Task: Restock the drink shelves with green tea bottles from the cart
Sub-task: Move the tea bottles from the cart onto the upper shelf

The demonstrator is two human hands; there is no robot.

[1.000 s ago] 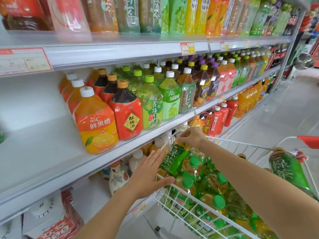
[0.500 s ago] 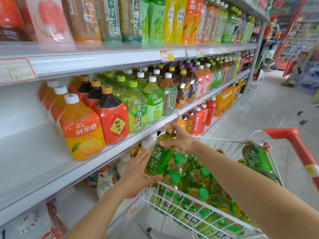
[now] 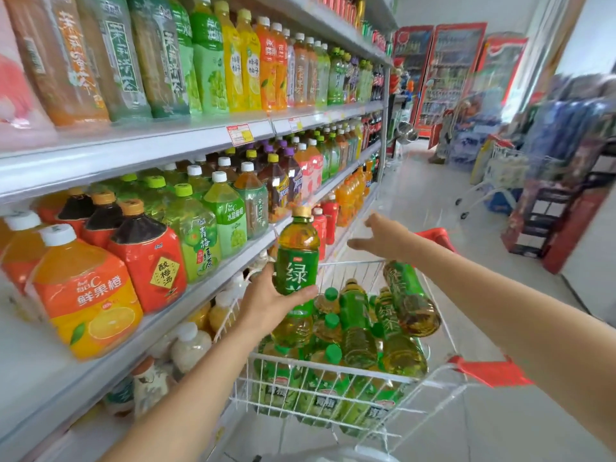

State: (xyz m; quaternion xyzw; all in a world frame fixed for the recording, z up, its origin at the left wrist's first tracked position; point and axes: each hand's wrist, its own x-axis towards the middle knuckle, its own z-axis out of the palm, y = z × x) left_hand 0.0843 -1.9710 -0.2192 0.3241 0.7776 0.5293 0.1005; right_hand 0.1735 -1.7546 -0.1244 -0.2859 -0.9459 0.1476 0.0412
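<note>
My left hand (image 3: 266, 303) grips a green tea bottle (image 3: 296, 258) by its lower end and holds it upright above the cart's near left corner, close to the shelf edge. It has a gold cap and a green label. My right hand (image 3: 383, 240) hovers open over the far side of the white wire cart (image 3: 320, 378), fingers spread and holding nothing. Several more green tea bottles (image 3: 356, 325) lie piled in the cart, one (image 3: 410, 296) resting on top at the right.
The drink shelves (image 3: 186, 288) run along the left, packed with large orange juice, plum drink and green bottles, with a bare stretch at the near left. Red cart handles (image 3: 490, 371) stick out at right. Coolers and stacked goods stand down the aisle.
The left hand has lifted the green tea bottle out of the cart and turned it upright. The right hand has let go of its top and moved away to the right.
</note>
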